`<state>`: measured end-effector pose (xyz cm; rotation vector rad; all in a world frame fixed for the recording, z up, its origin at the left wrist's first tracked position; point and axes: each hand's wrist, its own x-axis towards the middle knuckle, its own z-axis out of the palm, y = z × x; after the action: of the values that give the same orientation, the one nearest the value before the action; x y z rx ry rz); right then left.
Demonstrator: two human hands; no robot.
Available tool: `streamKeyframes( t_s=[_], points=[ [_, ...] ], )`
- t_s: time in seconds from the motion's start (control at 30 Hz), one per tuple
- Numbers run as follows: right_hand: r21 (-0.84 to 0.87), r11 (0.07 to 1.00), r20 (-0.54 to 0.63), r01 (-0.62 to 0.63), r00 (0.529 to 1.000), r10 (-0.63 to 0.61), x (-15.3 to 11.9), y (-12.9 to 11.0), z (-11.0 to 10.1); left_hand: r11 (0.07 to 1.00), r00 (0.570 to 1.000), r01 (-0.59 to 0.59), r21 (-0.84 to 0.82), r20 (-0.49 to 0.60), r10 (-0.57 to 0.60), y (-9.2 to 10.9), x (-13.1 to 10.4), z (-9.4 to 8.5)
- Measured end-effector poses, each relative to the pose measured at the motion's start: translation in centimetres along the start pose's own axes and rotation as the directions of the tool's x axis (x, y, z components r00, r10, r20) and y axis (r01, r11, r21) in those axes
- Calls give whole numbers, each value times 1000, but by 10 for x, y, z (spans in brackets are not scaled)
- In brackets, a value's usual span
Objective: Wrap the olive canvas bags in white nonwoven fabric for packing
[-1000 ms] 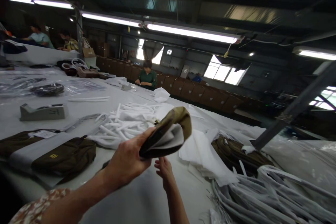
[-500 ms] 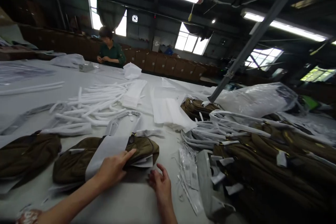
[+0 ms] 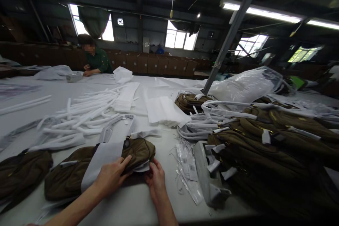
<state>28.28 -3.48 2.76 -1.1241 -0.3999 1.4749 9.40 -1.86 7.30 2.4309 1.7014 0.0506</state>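
Left hand: your left hand [image 3: 112, 176] lies palm down on the olive bag [image 3: 100, 165], fingers spread over its white paper band [image 3: 100, 160]; it presses flat, not clenched around anything.
Right hand: your right hand [image 3: 156, 179] touches the bag's right end, fingertips on the white sheet [image 3: 141, 167] poking out there; you pinch nothing that I can tell.
Bag: it lies flat on the white table [image 3: 137, 204], right in front of you, beside a second olive bag [image 3: 22, 173] on the left.
To your right: a heap of olive bags [image 3: 270, 148] with white straps.
Beyond the bag: loose white strips [image 3: 84, 116] and stacked white sheets [image 3: 164, 111].
Far side: a person in green [image 3: 96, 61] works at the table.
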Motion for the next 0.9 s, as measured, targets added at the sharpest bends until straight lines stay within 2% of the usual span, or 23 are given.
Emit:
streamKeyframes(
  t_s=[0.17,0.27,0.33,0.43,0.5,0.57,0.7,0.8,0.9],
  points=[
    [-218,974,-76,54,995,-72,10,12,-12,998,999,53,-31,-11,-53,-5,3,2],
    [-406,902,-70,144,980,-188,10,12,-18,997,999,49,-51,5,-49,-6,2,3],
    [-534,815,-40,225,956,-290,9,6,-22,999,999,32,-40,15,-32,-3,0,6],
    [-708,585,109,396,880,-463,10,-9,-27,1000,1000,11,-3,3,-11,3,-5,12],
    [-767,413,246,490,820,-516,13,-18,-29,1000,1000,8,12,-17,-8,8,-7,14],
    [-790,295,344,538,786,-513,19,-22,-28,1000,999,14,14,-33,-14,13,-8,14],
    [-818,148,422,555,755,-502,28,-17,-29,999,997,32,-1,-75,-32,18,-10,11],
    [-827,77,445,558,731,-518,28,-13,-41,1000,997,24,-8,-73,-25,18,-11,12],
    [-809,-40,508,586,664,-548,23,-21,-52,1000,998,28,3,-49,-28,20,-12,22]
  ],
)
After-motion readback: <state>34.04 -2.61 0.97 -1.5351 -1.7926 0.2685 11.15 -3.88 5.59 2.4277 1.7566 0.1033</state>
